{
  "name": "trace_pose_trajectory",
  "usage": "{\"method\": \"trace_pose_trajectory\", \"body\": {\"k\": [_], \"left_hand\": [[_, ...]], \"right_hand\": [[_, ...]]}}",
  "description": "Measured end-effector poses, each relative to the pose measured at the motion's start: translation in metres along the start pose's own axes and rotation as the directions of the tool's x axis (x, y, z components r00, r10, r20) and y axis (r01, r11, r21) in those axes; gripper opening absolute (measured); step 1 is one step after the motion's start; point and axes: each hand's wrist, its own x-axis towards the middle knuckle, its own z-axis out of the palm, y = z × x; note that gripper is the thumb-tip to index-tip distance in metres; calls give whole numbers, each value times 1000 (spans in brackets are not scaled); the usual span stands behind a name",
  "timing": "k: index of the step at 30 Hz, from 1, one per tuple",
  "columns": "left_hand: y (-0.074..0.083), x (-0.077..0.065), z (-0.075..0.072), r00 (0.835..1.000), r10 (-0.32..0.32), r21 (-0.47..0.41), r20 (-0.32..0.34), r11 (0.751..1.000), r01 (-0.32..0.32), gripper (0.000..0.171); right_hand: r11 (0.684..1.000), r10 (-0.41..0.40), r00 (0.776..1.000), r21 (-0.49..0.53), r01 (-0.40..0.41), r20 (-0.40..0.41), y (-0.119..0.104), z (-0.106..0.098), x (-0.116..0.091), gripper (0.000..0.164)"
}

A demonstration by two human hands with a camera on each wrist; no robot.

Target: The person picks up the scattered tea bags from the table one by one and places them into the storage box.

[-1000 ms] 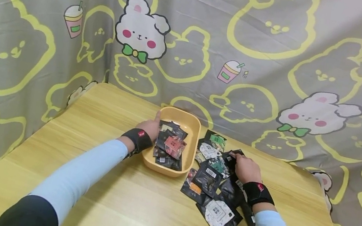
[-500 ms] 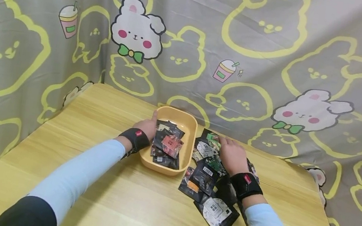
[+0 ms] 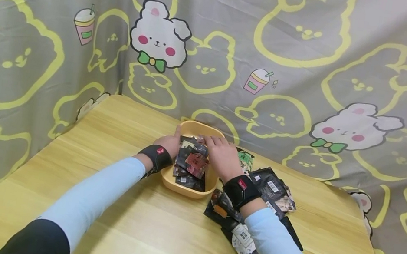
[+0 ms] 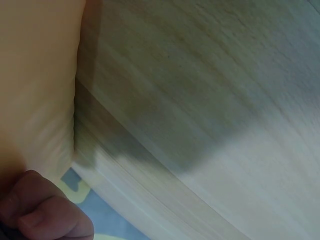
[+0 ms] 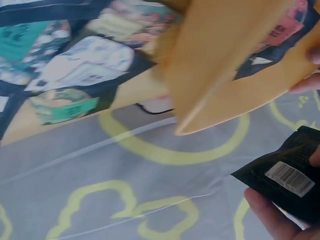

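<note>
A yellow plastic bin [image 3: 186, 191] stands on the table with several black sachets in it, a red-labelled sachet [image 3: 196, 164] on top. My left hand [image 3: 167, 144] grips the bin's left rim; its fingers [image 4: 55, 215] appear in the corner of the left wrist view. Over the far half of the bin is my right hand [image 3: 224, 160]. It pinches a black sachet [image 5: 291, 179], barcode outward, between thumb and fingers in the right wrist view. To the bin's right lies a loose pile of sachets, partly covered by my right forearm, including a barcoded sachet [image 3: 274, 187] and a green-labelled sachet [image 3: 245, 157].
Nearer the table's front, an orange-labelled sachet [image 3: 219, 210] and a white-labelled sachet [image 3: 243, 237] overlap at the pile's lower end. A patterned grey curtain [image 3: 215, 98] hangs close behind the bin and along the left side of the wooden table [image 3: 132, 230].
My right hand has gone from the pile's right side, across the sachets, leftward to above the bin, carrying a sachet. My left hand has stayed at the bin's rim.
</note>
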Motion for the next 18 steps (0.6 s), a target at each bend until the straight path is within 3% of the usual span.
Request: {"method": "trace_pose_trajectory", "body": {"k": [3,7,12,18], "left_hand": [[3,-2,-1,1000,10,-14,6,1000,-10,67],[10,-11,-8,999,3,-17,33,1000,-2,65],[12,-15,-13,999,15,-14,35,1000,-14,66],[5,-12,-13,999,13,-41,40,999,-11,67]], "right_hand": [[996,15,984,82,-30,176,-3,-1,1,45],[983,41,928,154,-104,371,-4,-3,-4,74],[968,62,919,201,-150,390,0,-2,-16,72],[966,102,918,183,-183,383,15,-6,-43,69]]}}
